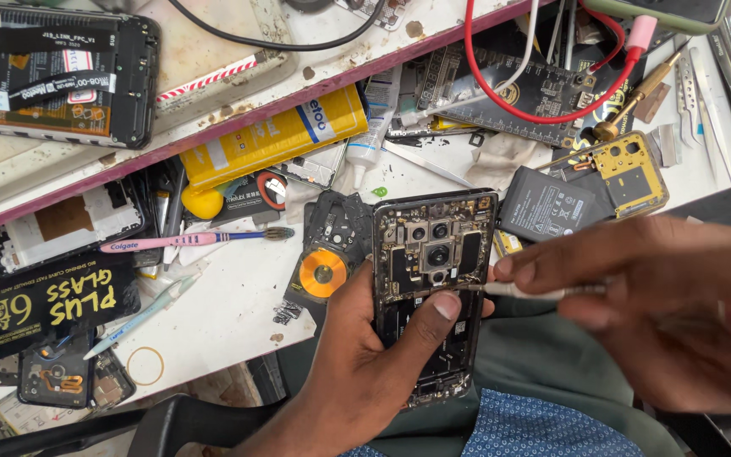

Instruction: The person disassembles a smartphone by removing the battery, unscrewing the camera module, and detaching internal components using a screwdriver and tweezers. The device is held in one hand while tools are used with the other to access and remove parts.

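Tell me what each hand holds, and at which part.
The left hand grips the opened phone around its lower half. The right hand pinches a thin tool along its handle.

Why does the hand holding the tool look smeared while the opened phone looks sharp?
In the head view, the right hand and its thin tool are motion-blurred; the left hand and the opened phone are crisp, under even light with soft shadows.

1. White worktable (239,313), stained and scuffed, strewn with phone parts and tools.
2. Raised shelf (213,127) along the back, cream top, maroon front edge, running diagonally.
3. Dark chair arm (188,423) at lower left.
4. Bright, even light; soft shadows only.
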